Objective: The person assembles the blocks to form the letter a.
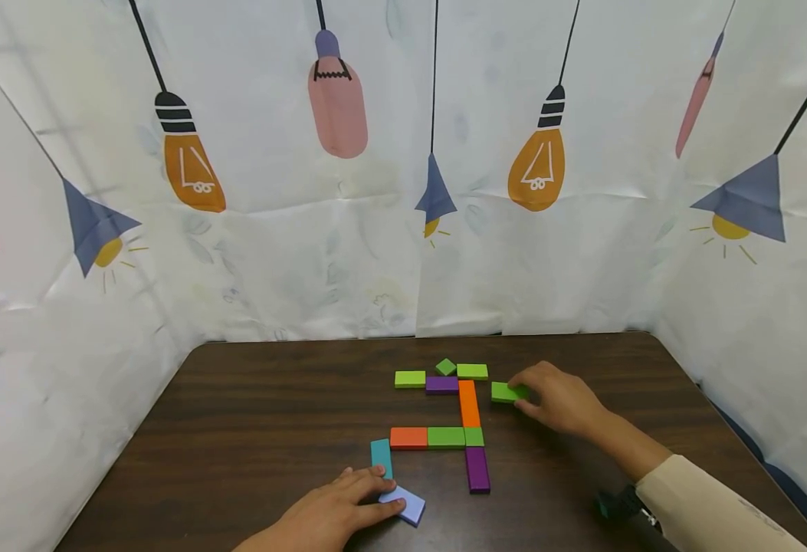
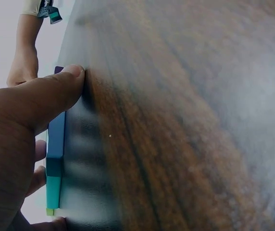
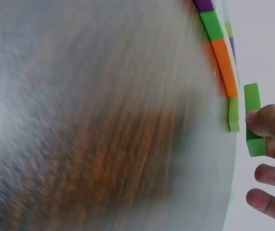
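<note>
My right hand (image 1: 558,399) pinches a green block (image 3: 253,103) between thumb and fingertips, to the right of the upright orange block (image 1: 469,403). In the right wrist view this block is held clear of the table, the other fingers loosely bent. Near the front, my left hand (image 1: 337,502) holds a lavender block (image 1: 410,509) at its edges, thumb on the near side and index finger on the far side. That block lies at a slant just below a teal block (image 1: 381,454), where another left fingertip rests.
A red-orange block (image 1: 408,438), a green block (image 1: 446,438) and a small green block (image 1: 474,437) form a row, with a purple block (image 1: 477,469) below. Farther back lie a second purple block (image 1: 441,385), lime blocks (image 1: 410,379) and a turned green square (image 1: 446,367). A patterned cloth (image 1: 293,261) hangs behind the table.
</note>
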Tool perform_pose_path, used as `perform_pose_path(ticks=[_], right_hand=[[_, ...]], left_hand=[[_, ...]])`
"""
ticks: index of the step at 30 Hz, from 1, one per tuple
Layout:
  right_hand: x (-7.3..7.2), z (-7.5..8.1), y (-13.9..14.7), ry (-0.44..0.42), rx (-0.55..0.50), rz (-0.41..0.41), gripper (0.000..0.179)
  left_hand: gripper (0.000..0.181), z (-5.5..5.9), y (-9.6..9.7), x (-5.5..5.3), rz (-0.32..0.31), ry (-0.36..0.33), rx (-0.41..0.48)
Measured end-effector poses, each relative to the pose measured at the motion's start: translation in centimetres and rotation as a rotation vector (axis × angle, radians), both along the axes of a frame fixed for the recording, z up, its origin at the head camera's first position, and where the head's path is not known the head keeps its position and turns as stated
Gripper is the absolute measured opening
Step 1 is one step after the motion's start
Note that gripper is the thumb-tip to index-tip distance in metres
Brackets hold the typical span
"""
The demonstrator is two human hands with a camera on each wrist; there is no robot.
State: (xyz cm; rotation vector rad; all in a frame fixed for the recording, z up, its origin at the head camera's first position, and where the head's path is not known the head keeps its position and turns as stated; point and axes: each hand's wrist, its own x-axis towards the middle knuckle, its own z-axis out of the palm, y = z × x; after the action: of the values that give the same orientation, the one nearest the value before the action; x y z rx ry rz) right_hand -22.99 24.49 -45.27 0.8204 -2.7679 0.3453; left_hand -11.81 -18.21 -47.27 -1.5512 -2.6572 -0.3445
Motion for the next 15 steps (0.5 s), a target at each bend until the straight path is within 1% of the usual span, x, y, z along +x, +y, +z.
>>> perform_pose_path(ticks=[7,10,15], right_hand=[[1.1,0.3,-0.7,0.037,0.002,0.081,0.030],[1.5,0.5,-1.1,0.043,-0.012,0.120,0.030],[2.2,0.6,-1.9,0.047,-0.025,0.159,0.029]], left_hand=[[0.074,-0.1,0.0,0.0,0.008,-0.009,0.007],[0.074,-0.1,0.1,0.1,0.013,-0.017,0.011],[0.073,0.0,0.1,0.1,0.009,-0.028,0.013]])
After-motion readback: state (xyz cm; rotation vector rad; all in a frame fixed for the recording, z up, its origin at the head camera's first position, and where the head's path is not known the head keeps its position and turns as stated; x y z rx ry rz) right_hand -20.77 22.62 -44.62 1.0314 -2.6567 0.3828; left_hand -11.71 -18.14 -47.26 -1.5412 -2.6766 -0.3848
